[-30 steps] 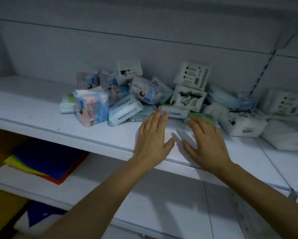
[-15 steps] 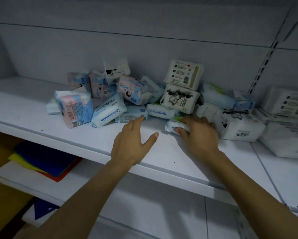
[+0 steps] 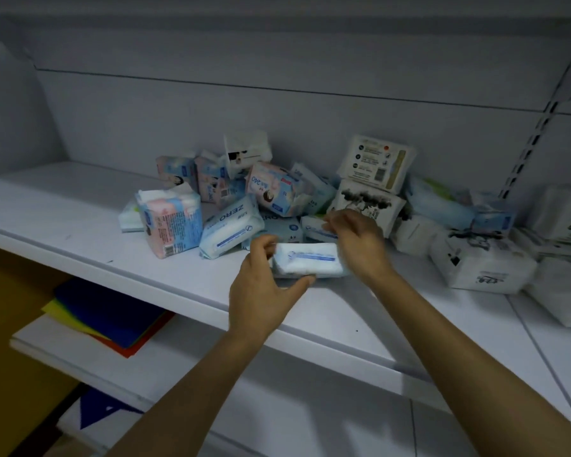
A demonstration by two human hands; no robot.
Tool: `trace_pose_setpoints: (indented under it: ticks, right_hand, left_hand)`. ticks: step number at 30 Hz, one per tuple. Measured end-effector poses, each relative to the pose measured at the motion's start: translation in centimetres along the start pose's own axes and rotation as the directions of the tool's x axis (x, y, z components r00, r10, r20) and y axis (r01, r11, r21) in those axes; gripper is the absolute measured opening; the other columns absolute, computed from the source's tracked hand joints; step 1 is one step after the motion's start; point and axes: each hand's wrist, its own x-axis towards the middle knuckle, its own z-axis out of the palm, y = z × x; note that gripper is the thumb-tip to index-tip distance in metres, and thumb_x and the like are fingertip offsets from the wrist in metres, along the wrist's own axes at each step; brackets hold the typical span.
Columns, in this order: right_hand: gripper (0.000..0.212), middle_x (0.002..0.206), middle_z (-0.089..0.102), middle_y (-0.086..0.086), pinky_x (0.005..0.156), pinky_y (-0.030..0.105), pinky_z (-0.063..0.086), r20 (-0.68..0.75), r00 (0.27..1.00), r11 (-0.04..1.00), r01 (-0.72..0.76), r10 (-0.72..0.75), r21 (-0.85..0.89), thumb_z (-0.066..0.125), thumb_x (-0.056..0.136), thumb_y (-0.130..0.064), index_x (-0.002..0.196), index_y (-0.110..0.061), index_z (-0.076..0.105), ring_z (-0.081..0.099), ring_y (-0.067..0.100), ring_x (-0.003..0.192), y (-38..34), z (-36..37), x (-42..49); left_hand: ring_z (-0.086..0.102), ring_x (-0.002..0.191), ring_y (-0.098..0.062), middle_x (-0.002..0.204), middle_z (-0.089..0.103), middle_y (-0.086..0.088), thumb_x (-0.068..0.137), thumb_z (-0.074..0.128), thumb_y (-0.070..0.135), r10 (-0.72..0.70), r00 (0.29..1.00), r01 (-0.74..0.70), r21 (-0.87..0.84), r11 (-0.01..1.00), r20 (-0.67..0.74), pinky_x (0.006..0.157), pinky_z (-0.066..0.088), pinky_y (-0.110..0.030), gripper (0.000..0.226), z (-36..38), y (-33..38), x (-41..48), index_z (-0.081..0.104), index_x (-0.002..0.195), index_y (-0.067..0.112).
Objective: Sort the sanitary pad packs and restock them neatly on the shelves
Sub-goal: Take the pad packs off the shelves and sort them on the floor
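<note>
1. White pack (image 3: 305, 262) with blue print is gripped at both ends, left hand (image 3: 264, 291) and right hand (image 3: 360, 245) curled round it, probably to be sorted.
2. It is held at the shelf (image 3: 79, 225) front, just before the jumbled pile (image 3: 231, 199).

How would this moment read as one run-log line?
step: sorting | left hand: holds white pack | right hand: holds same pack | pile: jumbled on shelf
</note>
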Motion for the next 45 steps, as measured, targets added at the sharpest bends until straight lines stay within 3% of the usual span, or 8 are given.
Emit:
trace_pose_setpoints:
  ticks: [5, 10, 13, 17, 20, 28, 40, 45]
  right_hand:
    - [0.021, 0.113, 0.069, 0.002, 0.098, 0.033, 0.046, -0.04, 0.962, 0.937, -0.252, 0.269, 0.24, 0.049, 0.096, -0.03, 0.092, -0.022, 0.068, 0.062, 0.02, 0.104, 2.6, -0.3, 3.1]
    - [0.063, 0.141, 0.048, -0.003, 0.11, 0.032, 0.03, 0.039, 0.997, 0.844, 0.074, -0.063, -0.531, 0.071, 0.083, -0.038, 0.14, -0.029, 0.046, 0.04, 0.021, 0.132, 6.2, 0.1, 3.0]
    - [0.048, 0.147, 0.043, 0.002, 0.113, 0.041, 0.023, 0.0, 0.995, 0.735, 0.072, -0.098, -0.674, 0.054, 0.095, -0.024, 0.142, -0.032, 0.043, 0.033, 0.026, 0.135, 6.2, 0.2, 3.4]
    - [0.017, 0.103, 0.068, -0.002, 0.09, 0.035, 0.046, -0.222, 0.954, 0.935, 0.12, -0.202, -0.334, 0.059, 0.092, -0.02, 0.107, -0.024, 0.068, 0.06, 0.02, 0.099, 5.1, -0.8, 2.2]
    - [0.011, 0.078, 0.062, -0.005, 0.064, 0.024, 0.047, -0.333, 0.94, 0.984, -0.016, 0.076, 0.178, 0.062, 0.092, -0.021, 0.081, -0.016, 0.061, 0.059, 0.019, 0.08, 2.4, -1.8, 2.1]
    - [0.019, 0.111, 0.069, 0.012, 0.091, 0.045, 0.052, -0.048, 0.963, 0.75, -0.174, 0.264, 0.638, 0.054, 0.097, -0.02, 0.106, -0.008, 0.066, 0.066, 0.03, 0.099, 1.1, -3.8, -1.7]
    - [0.022, 0.068, 0.069, -0.004, 0.055, 0.018, 0.047, 0.253, 0.953, 0.956, 0.094, -0.167, 0.28, 0.053, 0.097, -0.019, 0.08, -0.013, 0.067, 0.06, 0.005, 0.06, -4.1, 1.3, -7.9]
    - [0.022, 0.081, 0.07, 0.01, 0.067, 0.023, 0.047, 0.31, 0.922, 0.972, 0.207, -0.233, 0.114, 0.058, 0.095, -0.02, 0.084, -0.006, 0.07, 0.059, 0.008, 0.07, -3.9, 5.1, -8.6]
  left_hand:
    - [0.056, 0.1, -0.009, 0.109, 0.059, 0.008, 0.07, 0.078, 0.049, -0.074, 0.992, 0.063, -0.099, 0.993, -0.103, 0.082, 0.05, -0.029, 0.079, 0.0, -0.1, 0.3, 0.041, 0.136, 0.026]
    - [0.059, 0.098, -0.009, 0.108, 0.061, 0.007, 0.082, 0.07, 0.04, -0.176, 0.963, 0.134, -0.201, 0.97, -0.205, 0.078, 0.048, -0.021, 0.039, -0.3, 0.2, 0.5, 0.052, 0.111, 0.022]
    - [0.062, 0.092, -0.008, 0.106, 0.061, 0.009, 0.086, 0.062, 0.045, -0.189, 0.97, 0.154, -0.212, 0.965, -0.154, 0.068, 0.047, -0.013, 0.041, -0.3, 0.3, 0.8, 0.048, 0.115, 0.02]
    - [0.065, 0.091, -0.01, 0.105, 0.065, 0.006, 0.087, 0.061, 0.046, -0.185, 0.968, 0.143, -0.23, 0.962, -0.168, 0.072, 0.055, -0.025, 0.041, -0.2, 0.3, 0.9, 0.048, 0.114, 0.019]
    - [0.065, 0.091, -0.011, 0.106, 0.066, 0.005, 0.087, 0.061, 0.047, -0.174, 0.967, 0.13, -0.229, 0.965, -0.184, 0.074, 0.057, -0.033, 0.04, -0.2, 0.3, 0.9, 0.047, 0.112, 0.017]
    - [0.066, 0.091, -0.011, 0.103, 0.067, 0.004, 0.087, 0.063, 0.045, -0.198, 0.966, 0.144, -0.295, 0.945, -0.165, 0.075, 0.057, -0.034, 0.038, -0.6, -0.1, 1.2, 0.051, 0.111, 0.018]
    - [0.07, 0.091, -0.017, 0.106, 0.073, 0.0, 0.092, 0.046, 0.053, -0.241, 0.873, 0.487, -0.726, 0.485, 0.424, 0.063, 0.058, -0.031, 0.042, -9.7, 0.3, -0.4, 0.06, 0.122, 0.027]
    - [0.068, 0.103, -0.02, 0.116, 0.069, -0.003, 0.071, 0.081, 0.036, -0.206, 0.895, 0.416, -0.575, 0.705, 0.396, 0.086, 0.057, -0.041, 0.067, -12.0, -1.6, -1.5, 0.049, 0.128, 0.023]
